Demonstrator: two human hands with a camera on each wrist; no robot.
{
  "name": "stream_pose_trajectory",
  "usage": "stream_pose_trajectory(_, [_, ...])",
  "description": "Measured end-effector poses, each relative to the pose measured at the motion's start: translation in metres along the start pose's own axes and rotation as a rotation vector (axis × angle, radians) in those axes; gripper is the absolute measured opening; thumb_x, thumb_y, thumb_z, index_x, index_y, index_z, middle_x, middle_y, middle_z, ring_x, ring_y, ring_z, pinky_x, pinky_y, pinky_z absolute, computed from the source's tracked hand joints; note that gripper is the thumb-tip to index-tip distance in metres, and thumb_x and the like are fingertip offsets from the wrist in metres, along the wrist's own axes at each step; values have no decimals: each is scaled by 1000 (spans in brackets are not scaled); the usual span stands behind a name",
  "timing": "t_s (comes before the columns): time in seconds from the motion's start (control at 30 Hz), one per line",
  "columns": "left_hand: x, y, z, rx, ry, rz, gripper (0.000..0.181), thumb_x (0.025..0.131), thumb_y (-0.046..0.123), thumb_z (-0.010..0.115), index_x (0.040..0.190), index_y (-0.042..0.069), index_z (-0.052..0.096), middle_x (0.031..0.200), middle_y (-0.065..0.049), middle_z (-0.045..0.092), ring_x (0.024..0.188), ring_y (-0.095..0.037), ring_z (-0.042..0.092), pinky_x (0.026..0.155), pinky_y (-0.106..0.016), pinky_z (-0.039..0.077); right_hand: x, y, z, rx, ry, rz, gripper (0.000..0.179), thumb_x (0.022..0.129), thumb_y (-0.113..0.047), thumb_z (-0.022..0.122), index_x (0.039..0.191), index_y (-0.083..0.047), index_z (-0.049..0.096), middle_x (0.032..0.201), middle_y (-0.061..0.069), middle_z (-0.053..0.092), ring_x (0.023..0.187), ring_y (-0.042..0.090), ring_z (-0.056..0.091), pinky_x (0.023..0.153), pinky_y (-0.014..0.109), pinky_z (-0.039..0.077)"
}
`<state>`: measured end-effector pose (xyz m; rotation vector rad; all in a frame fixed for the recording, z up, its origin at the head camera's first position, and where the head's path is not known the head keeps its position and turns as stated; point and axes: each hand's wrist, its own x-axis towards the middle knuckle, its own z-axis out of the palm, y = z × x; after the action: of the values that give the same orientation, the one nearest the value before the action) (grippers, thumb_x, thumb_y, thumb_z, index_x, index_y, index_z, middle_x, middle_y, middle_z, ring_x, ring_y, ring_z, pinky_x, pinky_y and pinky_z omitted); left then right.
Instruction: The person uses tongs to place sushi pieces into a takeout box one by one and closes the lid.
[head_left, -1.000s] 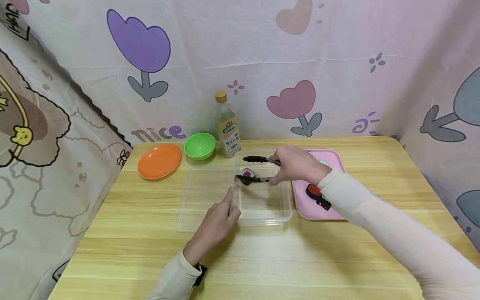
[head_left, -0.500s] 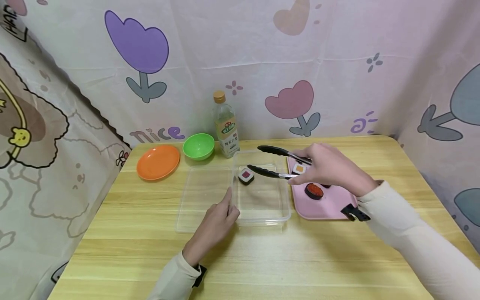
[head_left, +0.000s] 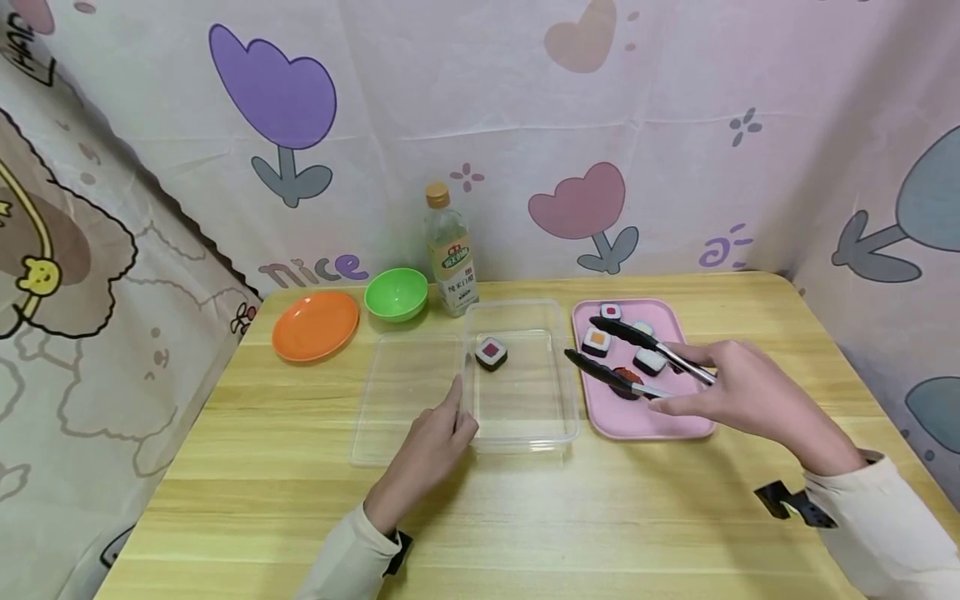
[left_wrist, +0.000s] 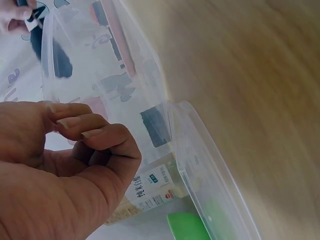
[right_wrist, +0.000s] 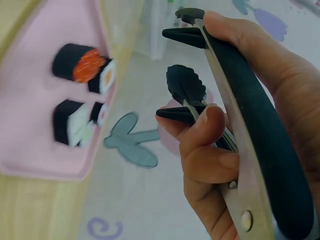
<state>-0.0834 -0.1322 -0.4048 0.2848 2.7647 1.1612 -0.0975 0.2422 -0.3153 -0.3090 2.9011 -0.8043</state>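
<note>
On the worktop (head_left: 517,525), which is being read with twelve o'clock at its far edge, an orange plate (head_left: 316,327) is being seen farthest left. At the plate's two o'clock a green bowl (head_left: 397,295) is being shown, with a clear lid (head_left: 401,392) being laid flat at the bowl's six o'clock. Of the two hands, the left hand (head_left: 427,442) is being placed at the lid's five o'clock: its index finger is being kept straight along the container's left wall and other fingers are being curled; whether the wall is being pinched cannot be told. An upright bottle (head_left: 453,258) is being seen at the bowl's two o'clock. In the clear container (head_left: 525,400), at its ten o'clock, one sushi roll (head_left: 491,353) with a dark red centre is being contained. At the container's three o'clock, a pink tray (head_left: 648,421) is being filled partly with sushi: a red-centred roll (head_left: 611,311) at eleven, an orange-centred roll (head_left: 597,341) at ten, and, near the middle, a white-topped piece (head_left: 650,361) and a red-topped piece (head_left: 632,375), the latter being partly covered by the tongs (head_left: 652,342). These tongs are being gripped, tips apart, by the right hand (head_left: 757,396), between the tray's three and four o'clock.
</note>
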Motion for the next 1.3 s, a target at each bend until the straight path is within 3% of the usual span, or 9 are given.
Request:
stream_pose_trajectory(0.37, [-2, -1, 0, -10, -18, -12, 70, 96, 13, 46, 158, -6, 21, 61, 9, 31, 52, -6, 27, 47, -23, 26, -17, 36, 18, -23, -19, 51, 97, 69, -59, 86, 136, 6, 60, 63, -6, 28, 49, 7, 23, 46, 29, 30])
stream_pose_trajectory(0.47, [-2, -1, 0, -11, -16, -9, 70, 96, 13, 46, 158, -6, 21, 61, 9, 30, 52, -6, 27, 47, -23, 26, -19, 44, 23, -40, -12, 49, 97, 68, -59, 86, 135, 6, 61, 64, 0, 40, 49, 7, 23, 47, 29, 30])
stream_pose_trajectory(0.57, [-2, -1, 0, -8, -12, -5, 70, 95, 12, 46, 158, -7, 22, 61, 9, 30, 52, -6, 26, 47, -23, 25, -20, 50, 26, -46, -7, 45, 95, 69, -59, 86, 134, 7, 62, 83, 19, 64, 51, 9, 24, 49, 30, 29])
stream_pose_trajectory(0.67, [-2, -1, 0, -4, -13, -3, 70, 95, 12, 46, 157, -7, 22, 61, 9, 29, 52, -6, 25, 48, -23, 25, -21, 55, 29, -53, -2, 37, 94, 69, -58, 86, 132, 7, 63, 108, 25, 66, 52, 10, 27, 50, 31, 29])
stream_pose_trajectory(0.73, [-2, 0, -1, -2, -14, -3, 69, 95, 13, 46, 157, -7, 22, 61, 9, 29, 52, -6, 25, 48, -23, 25, -22, 58, 30, -61, -5, 37, 93, 69, -57, 86, 132, 6, 63, 104, 20, 66, 51, 10, 28, 50, 30, 29])
stream_pose_trajectory(0.87, [-2, 1, -1, 5, -10, 0, 69, 95, 13, 46, 157, -7, 23, 61, 9, 28, 53, -6, 25, 49, -23, 25, -22, 61, 32, -55, -13, 33, 89, 69, -54, 87, 131, 5, 65, 106, 23, 68, 55, 13, 32, 51, 30, 28])
stream_pose_trajectory(1.07, [-1, 1, -1, 11, -10, 3, 69, 95, 13, 46, 157, -6, 23, 61, 9, 28, 53, -6, 25, 50, -23, 25, -21, 63, 33, -46, -35, 37, 79, 72, -52, 86, 128, 1, 69, 96, 12, 64, 61, 14, 36, 52, 30, 29])
stream_pose_trajectory(1.3, [0, 0, 0, 20, -3, 12, 69, 95, 13, 46, 157, -6, 24, 61, 10, 26, 54, -6, 23, 51, -24, 24, -21, 63, 33, -49, -46, 50, 80, 73, -55, 84, 128, 1, 69, 96, 12, 62, 62, 15, 35, 52, 30, 28])
